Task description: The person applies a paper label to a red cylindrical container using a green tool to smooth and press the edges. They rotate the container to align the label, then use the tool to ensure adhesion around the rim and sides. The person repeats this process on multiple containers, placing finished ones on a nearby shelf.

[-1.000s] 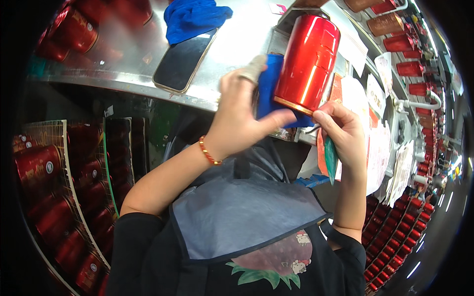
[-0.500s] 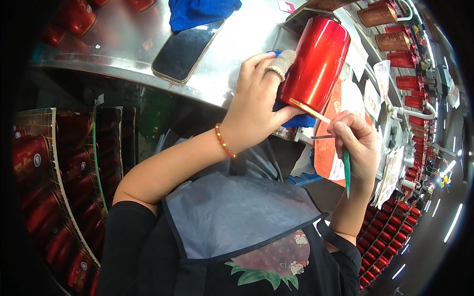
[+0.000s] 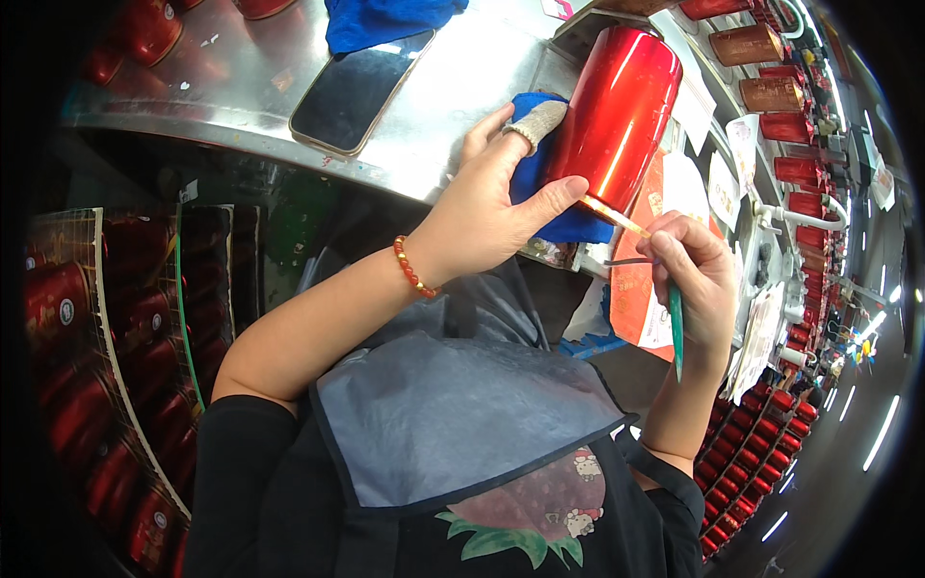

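A shiny red cylindrical canister (image 3: 621,111) lies tilted over the bench, its near end toward me. My left hand (image 3: 487,202) is open at its left side, thumb stretched to the canister's near rim and fingers apart. A grey fabric finger sleeve (image 3: 538,123) covers one fingertip beside the canister wall. Blue cloth (image 3: 578,229) lies under the canister and my left hand. My right hand (image 3: 696,275) is closed round a thin pale stick (image 3: 621,219), whose tip meets the near rim. The same hand also holds a slim tool with a green handle (image 3: 676,332).
A dark phone (image 3: 356,94) and another blue cloth (image 3: 385,21) are on the metal bench (image 3: 231,106). Red canisters (image 3: 145,34) stand at far left. Racked canisters (image 3: 67,313) fill the lower left. A pipe (image 3: 800,220) and hung papers (image 3: 725,188) are at right.
My left hand has drawn slightly left and toward me, its fingers loosening from the canister and its thumb rising to the near rim. My right hand keeps the stick at the rim.
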### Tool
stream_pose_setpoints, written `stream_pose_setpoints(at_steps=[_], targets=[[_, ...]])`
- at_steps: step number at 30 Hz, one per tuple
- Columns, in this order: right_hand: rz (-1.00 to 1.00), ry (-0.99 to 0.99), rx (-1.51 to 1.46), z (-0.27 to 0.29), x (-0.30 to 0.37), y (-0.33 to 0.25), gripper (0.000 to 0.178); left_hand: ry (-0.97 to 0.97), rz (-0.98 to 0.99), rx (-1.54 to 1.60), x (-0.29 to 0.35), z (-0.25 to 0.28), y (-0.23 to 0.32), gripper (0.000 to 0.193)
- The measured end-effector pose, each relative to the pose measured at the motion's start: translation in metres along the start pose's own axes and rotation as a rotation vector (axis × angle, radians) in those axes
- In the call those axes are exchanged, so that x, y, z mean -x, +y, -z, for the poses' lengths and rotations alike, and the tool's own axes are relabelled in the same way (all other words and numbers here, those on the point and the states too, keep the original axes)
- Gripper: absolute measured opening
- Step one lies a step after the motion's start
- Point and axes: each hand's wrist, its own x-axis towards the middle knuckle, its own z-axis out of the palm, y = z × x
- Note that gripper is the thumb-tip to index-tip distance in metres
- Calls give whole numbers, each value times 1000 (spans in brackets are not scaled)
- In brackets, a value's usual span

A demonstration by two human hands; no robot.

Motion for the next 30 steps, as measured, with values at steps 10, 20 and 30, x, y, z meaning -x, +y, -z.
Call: stream_pose_setpoints(at_steps=[10,20,30], targets=[[-10,-15,-52,2,-1,5,16,-21,55,112,0,3,1,69],[-30,1,-80,5,-2,9,16,-2,45,43,0,-2,6,74],[-58,-3,-78,3,-8,19,19,65,20,28,2,-5,5,67]])
